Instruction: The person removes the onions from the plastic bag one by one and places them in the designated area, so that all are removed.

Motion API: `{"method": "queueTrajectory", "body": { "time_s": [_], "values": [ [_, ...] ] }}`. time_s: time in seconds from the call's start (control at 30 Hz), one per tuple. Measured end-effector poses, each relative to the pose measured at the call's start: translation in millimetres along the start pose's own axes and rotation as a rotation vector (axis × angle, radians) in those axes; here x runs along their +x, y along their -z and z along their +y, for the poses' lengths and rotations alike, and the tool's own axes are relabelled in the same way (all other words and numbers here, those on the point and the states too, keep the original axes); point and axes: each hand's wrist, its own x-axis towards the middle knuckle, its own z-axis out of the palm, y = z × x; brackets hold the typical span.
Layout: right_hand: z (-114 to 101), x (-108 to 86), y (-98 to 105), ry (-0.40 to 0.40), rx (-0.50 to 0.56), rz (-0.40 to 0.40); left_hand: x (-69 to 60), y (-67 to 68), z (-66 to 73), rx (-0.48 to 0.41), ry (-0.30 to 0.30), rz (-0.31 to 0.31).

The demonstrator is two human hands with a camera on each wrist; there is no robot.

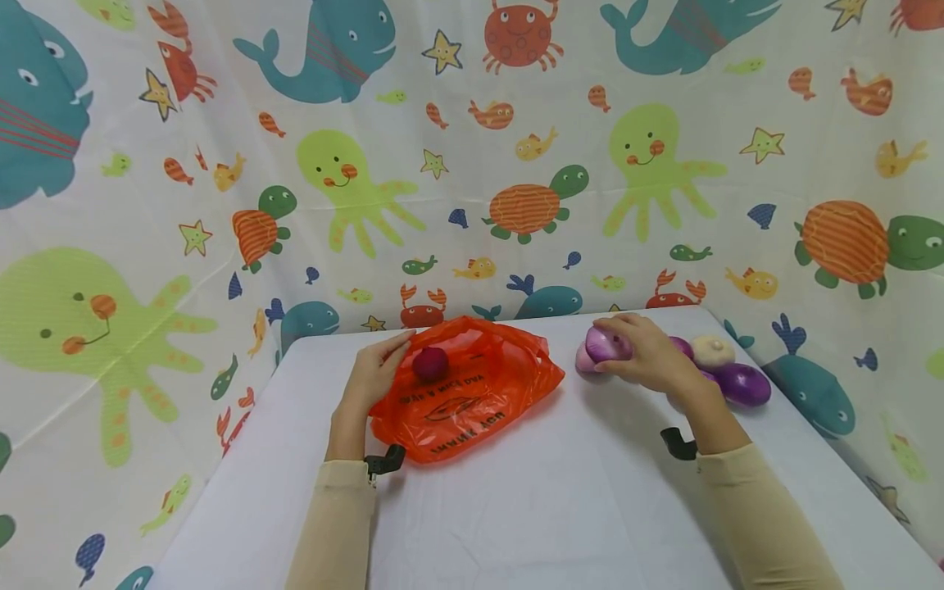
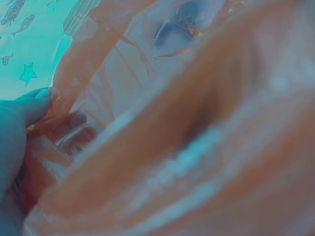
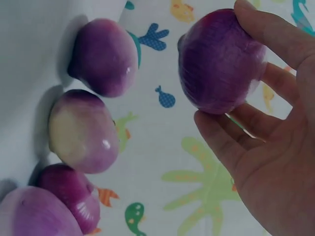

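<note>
My right hand [image 1: 643, 354] grips a purple onion [image 3: 221, 61] between thumb and fingers, held above the table. A paler pink onion [image 1: 584, 360] shows just behind and below it in the head view. At the left, my left hand [image 1: 371, 375] holds the rim of a red-orange plastic bag [image 1: 509, 393] with dark printing, its thumb [image 2: 34, 105] on the film in the left wrist view. A dark red onion [image 1: 430, 365] shows at the bag, near the left fingers. Blurred plastic hides most of the left wrist view.
Several more onions stand on the white table [image 1: 546, 508] to the right, among them a dark purple one [image 1: 743, 385] and a cream one [image 1: 712, 351]. The right hand partly covers this group. A sea-animal-print curtain [image 1: 472, 147] hangs behind and beside the table.
</note>
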Motion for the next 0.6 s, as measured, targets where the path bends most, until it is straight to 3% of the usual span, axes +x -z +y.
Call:
{"method": "queueTrajectory", "body": {
  "time_s": [0.43, 0.6],
  "values": [
    [15, -7.9, 15, 0.009, -0.019, -0.060, 0.2, 0.7, -0.7, 0.009, 0.005, 0.004],
    [17, -10.1, 17, -0.052, -0.042, -0.138, 0.0, 0.6, 0.3, 0.001, 0.006, 0.001]
  ]
}}
